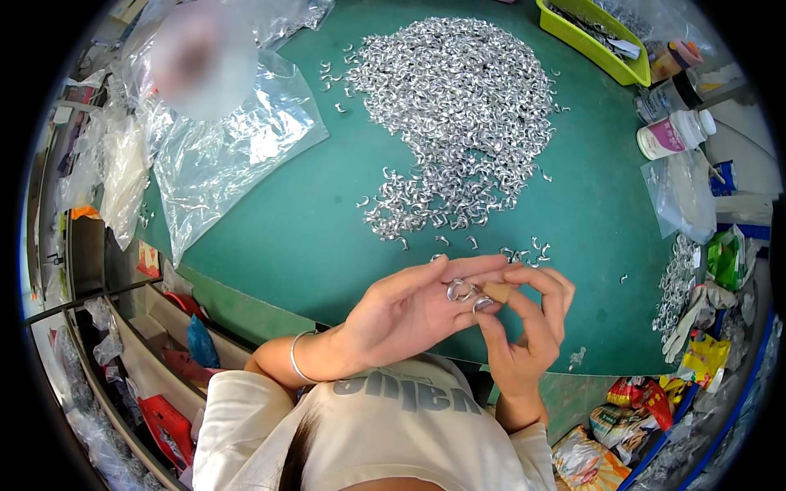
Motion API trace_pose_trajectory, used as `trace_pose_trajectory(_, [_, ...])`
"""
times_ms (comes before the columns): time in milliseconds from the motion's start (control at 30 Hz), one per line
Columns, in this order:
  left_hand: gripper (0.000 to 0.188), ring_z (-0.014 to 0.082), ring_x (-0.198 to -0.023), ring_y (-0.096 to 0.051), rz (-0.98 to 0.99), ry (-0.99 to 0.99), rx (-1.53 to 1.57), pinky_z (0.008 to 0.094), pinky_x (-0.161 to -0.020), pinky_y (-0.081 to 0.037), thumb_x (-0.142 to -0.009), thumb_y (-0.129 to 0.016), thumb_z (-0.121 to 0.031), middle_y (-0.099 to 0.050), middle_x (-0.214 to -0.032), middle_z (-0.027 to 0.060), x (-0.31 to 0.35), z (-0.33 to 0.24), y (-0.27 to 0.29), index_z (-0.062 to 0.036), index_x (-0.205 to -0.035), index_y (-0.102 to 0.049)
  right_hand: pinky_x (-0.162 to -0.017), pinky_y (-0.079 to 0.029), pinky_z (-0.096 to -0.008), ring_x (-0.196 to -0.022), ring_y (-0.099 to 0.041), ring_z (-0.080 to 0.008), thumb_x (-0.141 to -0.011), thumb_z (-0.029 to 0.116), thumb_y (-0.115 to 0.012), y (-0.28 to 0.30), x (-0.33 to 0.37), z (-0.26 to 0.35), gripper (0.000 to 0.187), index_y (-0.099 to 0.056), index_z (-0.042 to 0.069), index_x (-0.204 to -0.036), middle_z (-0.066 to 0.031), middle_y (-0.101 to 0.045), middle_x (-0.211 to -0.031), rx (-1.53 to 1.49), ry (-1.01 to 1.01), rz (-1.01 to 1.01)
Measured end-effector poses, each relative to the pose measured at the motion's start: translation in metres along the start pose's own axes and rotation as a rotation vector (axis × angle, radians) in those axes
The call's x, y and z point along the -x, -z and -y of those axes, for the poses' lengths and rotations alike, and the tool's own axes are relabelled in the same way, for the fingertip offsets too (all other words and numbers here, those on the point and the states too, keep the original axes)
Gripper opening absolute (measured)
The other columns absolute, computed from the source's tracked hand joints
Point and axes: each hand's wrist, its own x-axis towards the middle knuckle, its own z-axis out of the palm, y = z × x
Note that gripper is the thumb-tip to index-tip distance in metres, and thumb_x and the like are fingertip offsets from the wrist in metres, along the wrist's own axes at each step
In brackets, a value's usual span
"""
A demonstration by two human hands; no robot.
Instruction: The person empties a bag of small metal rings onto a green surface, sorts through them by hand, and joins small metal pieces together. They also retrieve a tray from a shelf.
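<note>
Here, over the near edge of the green table, at about four o'clock from the middle of the view: small silver pieces, resting on the fingers of the upturned left hand. Left palm flat, fingers outstretched toward three o'clock, not clenched on anything. Right hand bent in from five o'clock, thumb and forefinger apparently pinched together on one more silver piece, at the ends of the left fingers; hard to tell whether touching them. Also a tan patch at the right fingertips; cannot tell whether a wrap or a held scrap.

Likely light in the hand, stiff and hard, by judgement metal or metal-coated; probably slick on the polished faces, prone to skid, and apt to hook onto neighbours by the curve. Not likely to break in a normal pinch, though perhaps easy to scratch. Best taken across the middle of the bend, leaving both ends free.

Bright, almost mirror-like, bent into a hook or crescent, with dark reflections along the curve; finer detail too small to make out. Similar-looking ones in a broad heap toward twelve to one o'clock, with strays around the rim.
</note>
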Motion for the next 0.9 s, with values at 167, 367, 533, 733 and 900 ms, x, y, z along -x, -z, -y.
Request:
trace_pose_trajectory(167, [0.055, 0.0263, -0.125, -0.03, -0.025, -0.005, -0.039, 0.0403, -0.102, -0.024, -0.093, -0.027, -0.031, -0.025, -0.138, 0.0201, 0.0, 0.002, -0.004, 0.006, -0.133, -0.021, -0.082, -0.035, -0.0384, -0.096, -0.043, -0.0273, -0.064, 0.008, -0.07, -0.005, -0.001, 0.005, 0.017, -0.065, 0.008, -0.081, -0.0076, -0.052, -0.101, 0.063, 0.003, 0.03])
trace_pose_trajectory(367, [0.049, 0.0233, -0.113, -0.042, -0.093, -0.026, -0.114, 0.0366, -0.095, -0.034, -0.092, -0.034, -0.027, -0.041, -0.127, 0.0172, 0.0, 0.002, -0.004, 0.0063, -0.128, -0.032, -0.084, -0.033, -0.0363, -0.1, -0.041, -0.0261, -0.067, 0.004, -0.065, -0.007, 0.001, -0.001, 0.015, -0.064, 0.005, -0.082, -0.0103, -0.051, -0.105, -0.284, -0.128, -0.012])
trace_pose_trajectory(533, [0.026, 0.0118, -0.084, -0.049, -0.198, -0.187, -0.32, 0.0259, -0.073, -0.041, -0.086, -0.052, -0.009, -0.055, -0.103, 0.0105, 0.007, 0.009, 0.003, 0.0038, -0.108, -0.052, -0.087, -0.03, -0.0319, -0.104, -0.04, -0.0195, -0.075, 0.001, -0.057, -0.008, 0.003, 0.0, 0.009, -0.06, -0.001, -0.083, -0.0119, -0.046, -0.112, -0.957, -0.476, -0.098])
trace_pose_trajectory(733, [0.017, 0.0084, -0.077, -0.047, -0.252, -0.322, -0.577, 0.0207, -0.069, -0.038, -0.076, -0.059, 0.005, -0.056, -0.092, 0.0083, 0.009, 0.008, -0.007, 0.0028, -0.093, -0.057, -0.088, -0.03, -0.0308, -0.1, -0.042, -0.0149, -0.084, 0.01, -0.052, -0.021, 0.007, 0.003, 0.012, -0.058, 0.0, -0.087, -0.0087, -0.046, -0.11, -1.409, -0.719, -0.003])
trace_pose_trajectory(900, [0.013, 0.009, -0.08, -0.048, -0.269, -0.325, -0.621, 0.0216, -0.07, -0.039, -0.077, -0.059, 0.005, -0.055, -0.089, 0.0076, 0.013, 0.008, -0.004, 0.0028, -0.089, -0.057, -0.09, -0.029, -0.0317, -0.1, -0.042, -0.0151, -0.085, 0.012, -0.051, -0.022, 0.008, 0.009, 0.013, -0.058, 0.001, -0.088, -0.0072, -0.046, -0.111, -1.534, -0.787, 0.032])
